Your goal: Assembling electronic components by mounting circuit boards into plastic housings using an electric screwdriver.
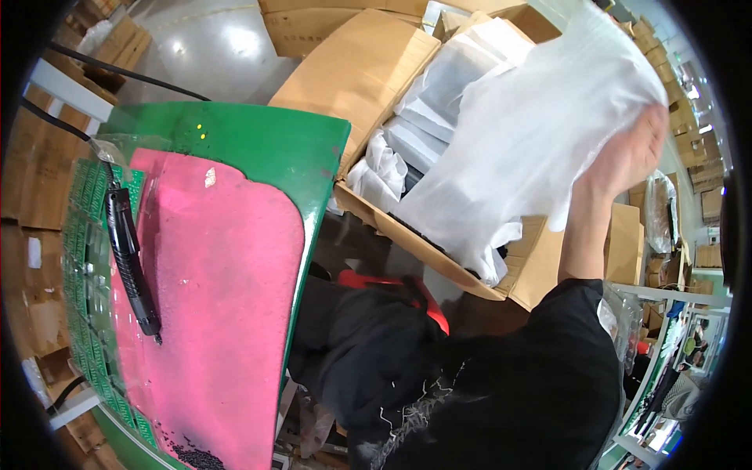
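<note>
My right hand [627, 157] is raised at the upper right, gripping a large white foam wrapping sheet [540, 117] that hangs over an open cardboard box [368, 66]. The box holds several flat items wrapped in the same white foam [439, 94]. My black sleeve [540, 376] runs up from the lower edge. My left hand is out of sight.
To the left stands a green workbench [266, 141] covered with a pink mat [219, 266]. A black electric screwdriver [129, 258] lies on it beside green circuit board panels [82, 235]. Small black screws [196, 456] sit near the front edge. Cardboard boxes [117, 43] stand around on the floor.
</note>
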{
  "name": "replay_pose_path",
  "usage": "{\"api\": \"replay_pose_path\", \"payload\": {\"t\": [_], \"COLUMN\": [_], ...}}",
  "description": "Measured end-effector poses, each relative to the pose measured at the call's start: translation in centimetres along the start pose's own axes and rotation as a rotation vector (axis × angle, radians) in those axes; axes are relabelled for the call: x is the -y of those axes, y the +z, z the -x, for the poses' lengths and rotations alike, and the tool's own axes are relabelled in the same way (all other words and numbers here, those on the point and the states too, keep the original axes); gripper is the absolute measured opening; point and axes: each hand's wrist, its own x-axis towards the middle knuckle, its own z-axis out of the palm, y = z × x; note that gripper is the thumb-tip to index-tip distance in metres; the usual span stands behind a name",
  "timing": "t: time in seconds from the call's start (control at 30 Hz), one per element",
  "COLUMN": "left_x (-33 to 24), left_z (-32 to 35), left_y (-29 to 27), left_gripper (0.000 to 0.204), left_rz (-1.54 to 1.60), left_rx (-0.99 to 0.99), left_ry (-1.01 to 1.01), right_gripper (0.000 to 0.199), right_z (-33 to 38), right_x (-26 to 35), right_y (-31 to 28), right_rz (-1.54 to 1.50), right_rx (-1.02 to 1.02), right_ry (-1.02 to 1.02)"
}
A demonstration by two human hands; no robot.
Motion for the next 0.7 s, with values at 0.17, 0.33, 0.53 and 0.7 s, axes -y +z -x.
{"api": "replay_pose_path", "payload": {"t": [0.17,0.33,0.53,0.7], "left_x": [1.2,2.0,-2.6,-6.2], "left_z": [0.3,0.4,0.7,2.0], "left_y": [-0.8,0.9,0.5,1.8], "left_gripper": [0.039,0.034,0.027,0.027], "left_rz": [-0.035,0.469,0.399,0.939], "left_rx": [-0.059,-0.143,-0.153,-0.083], "left_ry": [-0.037,0.126,-0.114,-0.138], "right_gripper": [0.048,0.122,0.077,0.037], "right_z": [2.2,12.6,21.9,21.7], "right_x": [-10.2,-28.8,-34.0,-33.9], "right_y": [0.2,0.7,1.6,3.0], "right_rz": [0.393,0.5,0.838,0.664], "right_rx": [0.605,1.23,1.082,1.017], "right_ry": [-0.855,-0.136,-0.126,0.13]}}
